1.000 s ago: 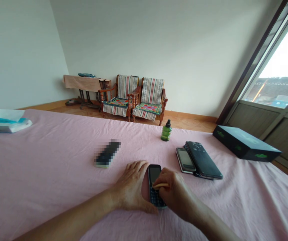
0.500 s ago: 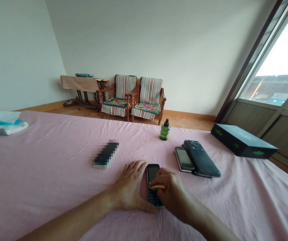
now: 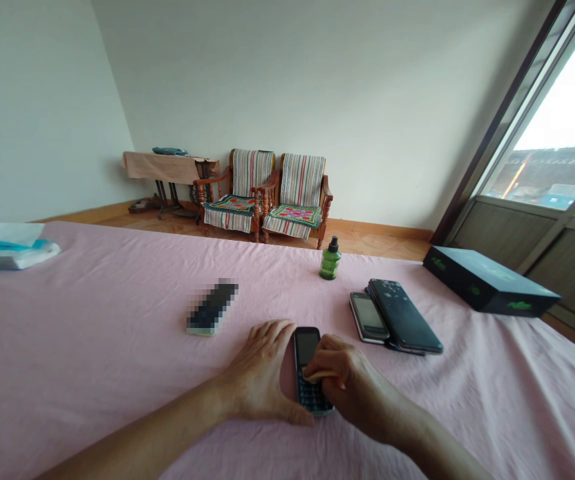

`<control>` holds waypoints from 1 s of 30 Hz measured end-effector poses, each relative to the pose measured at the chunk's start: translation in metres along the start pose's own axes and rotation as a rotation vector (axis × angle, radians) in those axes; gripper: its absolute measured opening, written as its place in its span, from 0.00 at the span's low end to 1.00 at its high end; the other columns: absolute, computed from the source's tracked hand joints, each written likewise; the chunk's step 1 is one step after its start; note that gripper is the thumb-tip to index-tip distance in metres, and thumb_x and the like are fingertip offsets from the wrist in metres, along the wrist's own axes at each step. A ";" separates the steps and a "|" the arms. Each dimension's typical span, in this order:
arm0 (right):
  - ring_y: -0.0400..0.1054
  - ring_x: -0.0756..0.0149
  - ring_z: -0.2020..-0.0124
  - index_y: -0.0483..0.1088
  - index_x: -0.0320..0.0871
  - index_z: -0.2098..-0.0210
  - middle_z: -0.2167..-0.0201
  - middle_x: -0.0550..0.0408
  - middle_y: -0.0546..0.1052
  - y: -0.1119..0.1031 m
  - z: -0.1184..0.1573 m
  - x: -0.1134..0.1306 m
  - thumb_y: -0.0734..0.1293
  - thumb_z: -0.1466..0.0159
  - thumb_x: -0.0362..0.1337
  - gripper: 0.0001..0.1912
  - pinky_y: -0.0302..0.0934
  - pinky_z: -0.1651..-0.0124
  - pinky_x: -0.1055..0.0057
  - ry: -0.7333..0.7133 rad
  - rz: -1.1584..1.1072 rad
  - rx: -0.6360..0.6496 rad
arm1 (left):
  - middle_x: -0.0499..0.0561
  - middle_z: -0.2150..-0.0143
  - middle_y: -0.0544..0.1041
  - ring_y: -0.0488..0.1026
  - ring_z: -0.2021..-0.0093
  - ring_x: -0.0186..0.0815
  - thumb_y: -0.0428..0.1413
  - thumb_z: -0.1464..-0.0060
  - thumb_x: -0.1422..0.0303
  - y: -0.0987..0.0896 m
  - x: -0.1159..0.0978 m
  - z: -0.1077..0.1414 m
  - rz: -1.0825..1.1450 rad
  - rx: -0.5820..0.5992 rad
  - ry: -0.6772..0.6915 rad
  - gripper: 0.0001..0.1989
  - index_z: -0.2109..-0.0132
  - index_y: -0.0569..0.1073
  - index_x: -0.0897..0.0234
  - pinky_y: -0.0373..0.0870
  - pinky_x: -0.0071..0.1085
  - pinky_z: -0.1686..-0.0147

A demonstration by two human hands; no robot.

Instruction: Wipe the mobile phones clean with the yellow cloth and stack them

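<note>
A dark keypad mobile phone (image 3: 309, 343) lies face up on the pink cloth in front of me. My left hand (image 3: 257, 373) steadies it from the left, index fingertip at its top corner and thumb at its bottom edge. Between the closed fingers of my right hand (image 3: 350, 377) is a small folded tan cloth (image 3: 317, 376), pressed on the phone just below its screen. The fingers cover part of the keypad's right side.
Right of my hands lie a smaller phone (image 3: 369, 317) and a large dark phone-like slab (image 3: 405, 317). Beyond stand a green spray bottle (image 3: 329, 261) and a black box (image 3: 487, 280). At left are a pixelated dark phone (image 3: 212, 307) and a tissue pack (image 3: 12, 252).
My right hand has shifted slightly right with the cloth, uncovering a little more of the phone's keypad. The left hand and the phone stay nearly where they were.
</note>
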State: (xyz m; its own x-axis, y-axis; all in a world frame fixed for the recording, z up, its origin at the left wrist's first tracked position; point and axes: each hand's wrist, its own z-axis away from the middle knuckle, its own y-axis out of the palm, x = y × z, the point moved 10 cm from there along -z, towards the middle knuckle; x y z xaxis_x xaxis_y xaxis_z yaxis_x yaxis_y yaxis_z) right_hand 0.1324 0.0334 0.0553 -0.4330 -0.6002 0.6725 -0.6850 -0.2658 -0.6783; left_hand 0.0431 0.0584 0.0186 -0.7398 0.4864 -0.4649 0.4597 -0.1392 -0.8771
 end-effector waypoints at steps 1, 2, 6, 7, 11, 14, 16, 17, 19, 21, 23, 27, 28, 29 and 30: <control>0.63 0.70 0.67 0.75 0.43 0.71 0.70 0.57 0.69 0.000 0.000 0.001 0.56 0.52 0.17 0.21 0.56 0.65 0.75 -0.004 -0.002 0.006 | 0.60 0.40 0.60 0.57 0.40 0.57 0.65 0.72 0.47 0.000 0.000 0.000 0.002 -0.003 -0.001 0.52 0.40 0.56 0.59 0.53 0.53 0.42; 0.63 0.70 0.67 0.74 0.43 0.72 0.70 0.57 0.69 0.000 0.000 0.001 0.56 0.53 0.17 0.22 0.56 0.65 0.75 -0.007 -0.002 0.010 | 0.59 0.40 0.61 0.57 0.41 0.57 0.65 0.73 0.47 -0.001 0.000 0.000 0.006 -0.005 -0.001 0.52 0.40 0.57 0.59 0.53 0.52 0.42; 0.63 0.69 0.65 0.73 0.42 0.72 0.69 0.56 0.70 -0.001 -0.001 0.000 0.56 0.53 0.17 0.21 0.56 0.64 0.74 -0.005 0.016 -0.005 | 0.57 0.43 0.63 0.59 0.43 0.56 0.66 0.76 0.45 -0.003 -0.003 0.000 0.012 -0.017 0.014 0.52 0.42 0.60 0.57 0.55 0.51 0.43; 0.63 0.69 0.64 0.73 0.42 0.72 0.68 0.56 0.70 -0.001 -0.001 0.001 0.56 0.52 0.17 0.21 0.56 0.64 0.74 -0.004 0.020 -0.006 | 0.57 0.43 0.63 0.60 0.43 0.56 0.66 0.77 0.45 -0.003 -0.004 0.000 0.007 -0.017 0.016 0.52 0.42 0.60 0.57 0.55 0.51 0.43; 0.63 0.70 0.66 0.73 0.43 0.73 0.69 0.56 0.69 0.003 0.003 0.002 0.56 0.53 0.16 0.20 0.55 0.65 0.75 -0.007 0.014 0.039 | 0.57 0.43 0.63 0.59 0.42 0.56 0.67 0.76 0.46 -0.003 -0.005 -0.001 -0.012 -0.007 0.020 0.52 0.42 0.61 0.57 0.55 0.50 0.43; 0.63 0.70 0.65 0.74 0.43 0.71 0.68 0.56 0.69 0.003 0.004 0.000 0.56 0.51 0.16 0.22 0.56 0.64 0.75 0.006 0.004 0.023 | 0.56 0.42 0.62 0.58 0.41 0.57 0.66 0.76 0.46 -0.003 -0.005 -0.001 -0.002 -0.001 0.017 0.51 0.42 0.60 0.56 0.53 0.51 0.42; 0.63 0.68 0.63 0.75 0.44 0.69 0.67 0.55 0.69 0.002 0.004 -0.001 0.56 0.51 0.16 0.23 0.57 0.63 0.74 0.014 0.005 -0.004 | 0.56 0.42 0.63 0.59 0.42 0.57 0.67 0.75 0.47 -0.003 -0.006 -0.001 0.006 -0.001 0.014 0.50 0.42 0.61 0.55 0.53 0.51 0.43; 0.63 0.68 0.63 0.75 0.44 0.68 0.67 0.55 0.69 0.001 0.004 -0.002 0.56 0.51 0.16 0.24 0.57 0.62 0.74 0.015 0.009 -0.009 | 0.55 0.43 0.63 0.59 0.43 0.56 0.67 0.75 0.48 -0.004 -0.006 -0.001 0.006 -0.003 0.015 0.50 0.43 0.61 0.56 0.54 0.50 0.43; 0.63 0.68 0.64 0.76 0.44 0.68 0.67 0.55 0.69 0.001 0.003 -0.002 0.56 0.51 0.16 0.24 0.57 0.63 0.74 0.016 0.016 -0.004 | 0.55 0.45 0.64 0.61 0.44 0.55 0.67 0.75 0.48 -0.004 -0.007 -0.001 -0.002 -0.006 0.019 0.49 0.43 0.62 0.56 0.56 0.49 0.44; 0.63 0.70 0.66 0.75 0.43 0.70 0.68 0.56 0.69 0.003 0.004 -0.002 0.57 0.52 0.16 0.22 0.56 0.65 0.75 0.018 0.015 0.017 | 0.56 0.45 0.64 0.61 0.44 0.54 0.68 0.76 0.49 -0.004 -0.007 -0.001 -0.013 -0.006 0.025 0.50 0.43 0.61 0.57 0.57 0.48 0.45; 0.63 0.70 0.67 0.75 0.43 0.72 0.69 0.56 0.69 0.003 0.004 -0.002 0.57 0.52 0.16 0.21 0.56 0.66 0.75 0.023 0.008 0.022 | 0.56 0.44 0.63 0.60 0.44 0.55 0.68 0.76 0.48 -0.003 -0.007 -0.001 -0.019 -0.006 0.030 0.51 0.43 0.61 0.57 0.56 0.48 0.44; 0.63 0.69 0.64 0.76 0.43 0.69 0.67 0.55 0.69 0.004 0.005 0.001 0.57 0.50 0.16 0.23 0.57 0.64 0.75 0.012 0.007 0.016 | 0.57 0.44 0.63 0.60 0.44 0.55 0.67 0.76 0.47 -0.001 -0.005 0.000 -0.021 -0.016 0.039 0.51 0.43 0.61 0.58 0.56 0.48 0.44; 0.63 0.69 0.64 0.76 0.43 0.69 0.67 0.55 0.69 0.005 0.005 0.002 0.57 0.51 0.16 0.23 0.57 0.63 0.75 0.008 0.008 0.022 | 0.57 0.44 0.64 0.60 0.44 0.54 0.67 0.76 0.47 -0.001 -0.005 0.000 -0.021 -0.016 0.039 0.51 0.43 0.61 0.58 0.56 0.48 0.44; 0.63 0.70 0.64 0.76 0.43 0.69 0.67 0.55 0.69 0.005 0.005 0.003 0.57 0.51 0.16 0.23 0.56 0.64 0.75 0.008 0.008 0.029 | 0.57 0.44 0.64 0.61 0.44 0.54 0.67 0.75 0.48 -0.001 -0.005 0.000 -0.022 -0.015 0.037 0.50 0.43 0.61 0.58 0.56 0.48 0.44; 0.63 0.70 0.65 0.76 0.43 0.70 0.68 0.55 0.69 0.004 0.005 0.004 0.57 0.51 0.16 0.22 0.56 0.65 0.76 0.010 0.010 0.034 | 0.57 0.44 0.64 0.60 0.43 0.55 0.67 0.75 0.48 -0.001 -0.004 0.000 -0.023 -0.011 0.030 0.51 0.43 0.60 0.58 0.56 0.48 0.44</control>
State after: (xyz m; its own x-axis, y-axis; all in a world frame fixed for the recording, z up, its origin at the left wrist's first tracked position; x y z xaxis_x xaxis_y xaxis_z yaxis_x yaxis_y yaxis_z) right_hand 0.1309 0.0261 0.0537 -0.4458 -0.5953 0.6685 -0.6601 -0.2858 -0.6947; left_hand 0.0458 0.0568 0.0215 -0.7350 0.5151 -0.4410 0.4483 -0.1188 -0.8859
